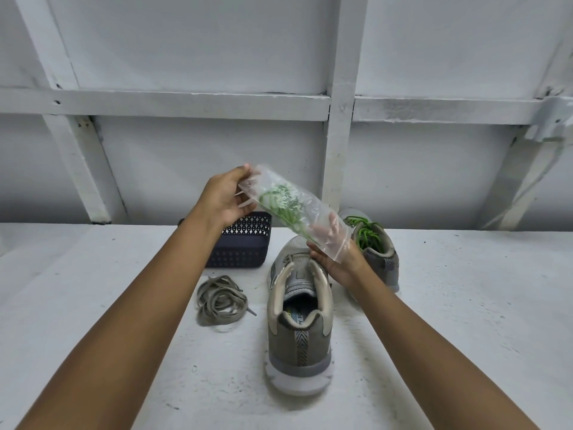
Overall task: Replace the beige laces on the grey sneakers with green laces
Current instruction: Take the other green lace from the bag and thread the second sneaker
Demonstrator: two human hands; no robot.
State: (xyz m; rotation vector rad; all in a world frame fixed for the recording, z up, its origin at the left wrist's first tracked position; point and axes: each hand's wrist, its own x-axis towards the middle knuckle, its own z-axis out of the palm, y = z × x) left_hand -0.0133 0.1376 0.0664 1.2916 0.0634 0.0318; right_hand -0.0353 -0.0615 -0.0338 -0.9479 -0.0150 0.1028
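White-painted wall of panels and beams at the back, with a scuffed white bench below it. Toward the back edge, left of middle, a dark perforated basket. Just in front of it, a loose coil of beige laces, off the shoes and lying flat on the bench. Above the basket, left hand raised, thumb and fingertips pinching the upper end of a clear bag. Inside, bunched toward that upper half, the green laces, held slanting down to the right, clear of the bench. In the middle, the near grey sneaker, heel toward the front edge, with bare eyelets and an exposed tongue. Over its toe, right hand holding the bag's lower end, fingers spread behind the plastic and seen through it, thumb at the near edge. Farther right, by the back edge, the second grey sneaker, already threaded with a green lace.

Seemingly at the point of opening the bag to free the remaining laces. Look for the mouth first; not possible to tell from here at which end. Keep one hand firm on the closed end, part the mouth with thumb and forefinger of the other, and draw the bundle out whole rather than by one strand, to avoid knots. Work low over the bench, beside the bare sneaker, to keep everything from slipping past the edge
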